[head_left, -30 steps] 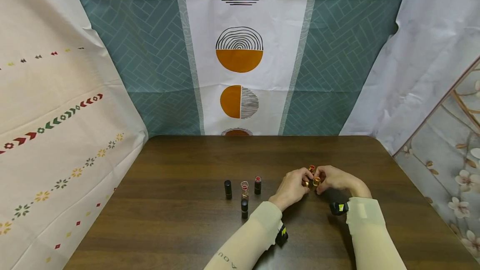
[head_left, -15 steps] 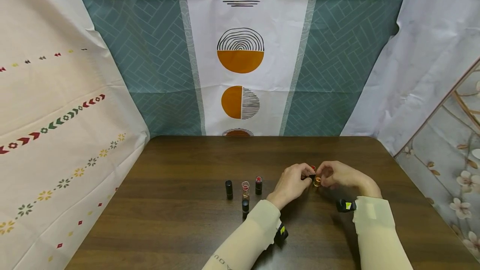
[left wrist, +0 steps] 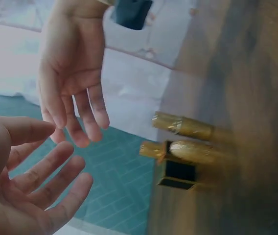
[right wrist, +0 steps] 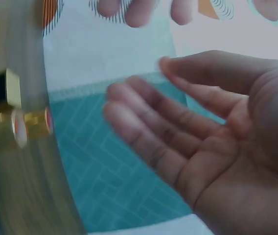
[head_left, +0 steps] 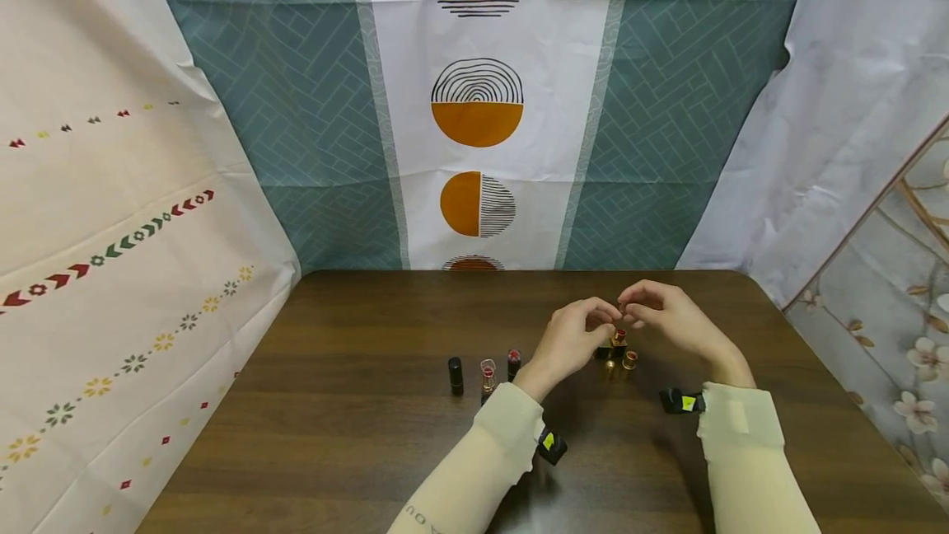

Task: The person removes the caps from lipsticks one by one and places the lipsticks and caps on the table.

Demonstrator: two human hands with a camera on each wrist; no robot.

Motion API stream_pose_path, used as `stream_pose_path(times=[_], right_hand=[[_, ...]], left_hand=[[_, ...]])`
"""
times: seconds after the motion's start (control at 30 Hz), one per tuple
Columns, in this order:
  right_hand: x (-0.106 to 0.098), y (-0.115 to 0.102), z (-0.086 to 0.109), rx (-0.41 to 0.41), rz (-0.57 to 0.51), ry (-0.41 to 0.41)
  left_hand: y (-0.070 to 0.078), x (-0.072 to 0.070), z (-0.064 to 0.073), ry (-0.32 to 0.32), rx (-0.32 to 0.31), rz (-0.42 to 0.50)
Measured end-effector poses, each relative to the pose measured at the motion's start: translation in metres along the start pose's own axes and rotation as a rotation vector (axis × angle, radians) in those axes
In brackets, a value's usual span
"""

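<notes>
In the head view my left hand (head_left: 567, 340) and right hand (head_left: 670, 320) are raised over a small cluster of lipsticks, fingertips close together. Both wrist views show relaxed fingers with nothing held. Below them stands a gold lipstick tube (head_left: 629, 360), with a smaller gold piece (head_left: 610, 365) beside it. Just behind is a lipstick with a red top (head_left: 619, 336). The left wrist view shows a black-and-gold square case (left wrist: 178, 174) next to an upright gold tube (left wrist: 183, 126); in the right wrist view the cluster's gold tube (right wrist: 36, 122) is at the left edge.
Left of the hands stand a black lipstick (head_left: 455, 376), a clear-capped lipstick (head_left: 488, 373) and a red-topped black one (head_left: 514, 363); my left sleeve (head_left: 474, 468) partly covers this group. The brown table (head_left: 356, 336) ends at patterned hanging cloth (head_left: 311, 147).
Both hands have let go of the lipstick cluster and lifted, the right one higher and farther back. The gold and red-topped pieces now stand uncovered. The left sleeve has shifted over the left group.
</notes>
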State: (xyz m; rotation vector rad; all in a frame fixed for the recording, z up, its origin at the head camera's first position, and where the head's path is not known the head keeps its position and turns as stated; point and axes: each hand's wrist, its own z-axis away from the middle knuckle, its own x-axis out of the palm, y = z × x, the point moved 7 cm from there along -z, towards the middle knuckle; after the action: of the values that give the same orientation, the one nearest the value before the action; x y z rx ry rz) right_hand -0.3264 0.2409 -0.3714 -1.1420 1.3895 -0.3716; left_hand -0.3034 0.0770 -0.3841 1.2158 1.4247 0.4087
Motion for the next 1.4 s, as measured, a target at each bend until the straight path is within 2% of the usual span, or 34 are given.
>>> stream_pose_path(times=[0.2,0.33,0.43,0.67,1.0,1.4], right_hand=[[0.009,-0.009,-0.008,-0.075,-0.214,0.017],[0.018,-0.01,-0.012,-0.072,-0.336,0.012],[0.026,-0.008,-0.015,-0.057,-0.383,0.004],[0.043,-0.007,-0.017,-0.019,-0.394,-0.041],[0.056,-0.011,-0.02,-0.003,-0.347,-0.076],[0.073,-0.021,-0.026,-0.045,-0.308,-0.162]], left_hand=[[0.004,-0.021,-0.002,0.031,0.02,0.047],[0.002,-0.037,0.0,0.044,0.012,0.088],[0.0,-0.048,0.001,0.038,0.007,0.108],[-0.005,-0.063,0.007,-0.045,0.0,0.098],[-0.021,-0.099,0.024,-0.11,-0.018,0.049],[-0.029,-0.107,0.037,-0.204,-0.006,-0.019]])
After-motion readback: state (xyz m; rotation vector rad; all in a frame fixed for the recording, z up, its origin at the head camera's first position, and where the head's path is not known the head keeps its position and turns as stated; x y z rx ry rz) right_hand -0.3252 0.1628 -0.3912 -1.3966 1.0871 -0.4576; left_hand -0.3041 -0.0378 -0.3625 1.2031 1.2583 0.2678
